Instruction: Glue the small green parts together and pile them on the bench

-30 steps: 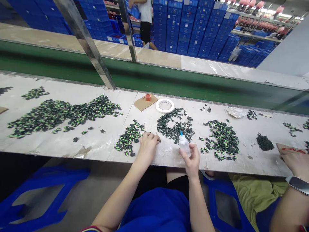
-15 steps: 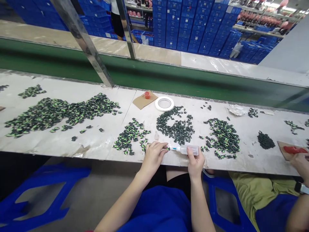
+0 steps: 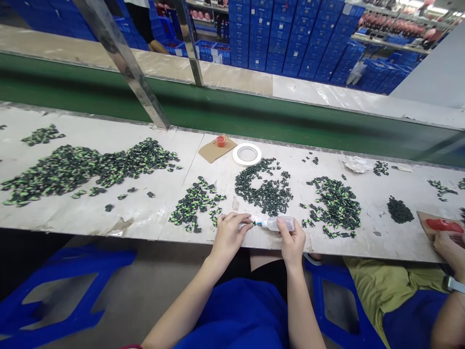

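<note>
My left hand (image 3: 231, 233) pinches a small dark-and-green part (image 3: 253, 223) between thumb and fingertips, near the table's front edge. My right hand (image 3: 292, 241) is wrapped round a clear squeeze bottle (image 3: 278, 223). The bottle lies sideways in the fingers, its blue tip pointing left and meeting or nearly meeting the small part. Behind my hands is a pile of plain dark pieces (image 3: 271, 196). Piles of green-and-dark parts lie on both sides, one to the left (image 3: 192, 206) and one to the right (image 3: 339, 206).
A white tape roll (image 3: 247, 154) and a red cup (image 3: 220, 141) on cardboard (image 3: 210, 154) lie at the back. A long pile (image 3: 80, 167) spreads over the left of the table (image 3: 152, 220). At the right, a co-worker's hand (image 3: 449, 247) is beside a red object (image 3: 443, 225).
My right hand and the bottle have shifted slightly left. The co-worker's hand at the right has moved a little left. A person in the background has moved left.
</note>
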{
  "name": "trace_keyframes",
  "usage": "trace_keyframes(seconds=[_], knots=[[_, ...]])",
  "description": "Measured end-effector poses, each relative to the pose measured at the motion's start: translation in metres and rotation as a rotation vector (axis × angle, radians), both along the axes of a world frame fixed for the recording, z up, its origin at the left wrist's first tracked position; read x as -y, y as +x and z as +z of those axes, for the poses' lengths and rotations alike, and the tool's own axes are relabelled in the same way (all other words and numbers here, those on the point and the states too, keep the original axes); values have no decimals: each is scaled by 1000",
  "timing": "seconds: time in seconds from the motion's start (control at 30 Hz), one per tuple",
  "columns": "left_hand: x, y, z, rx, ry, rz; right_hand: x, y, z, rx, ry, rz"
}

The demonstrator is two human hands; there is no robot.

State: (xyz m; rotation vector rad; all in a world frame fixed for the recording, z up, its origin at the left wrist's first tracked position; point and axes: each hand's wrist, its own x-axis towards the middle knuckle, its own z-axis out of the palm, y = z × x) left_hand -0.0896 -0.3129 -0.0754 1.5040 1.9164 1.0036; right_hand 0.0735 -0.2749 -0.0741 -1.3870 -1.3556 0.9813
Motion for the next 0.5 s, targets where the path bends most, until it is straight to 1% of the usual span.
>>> trace_keyframes(seconds=[0.2, 0.5], knots=[[1, -1, -1, -4, 13, -17, 0, 0, -1, 18, 2, 0], [0, 0, 0, -15, 0, -2, -2, 2, -2, 24, 2, 12]])
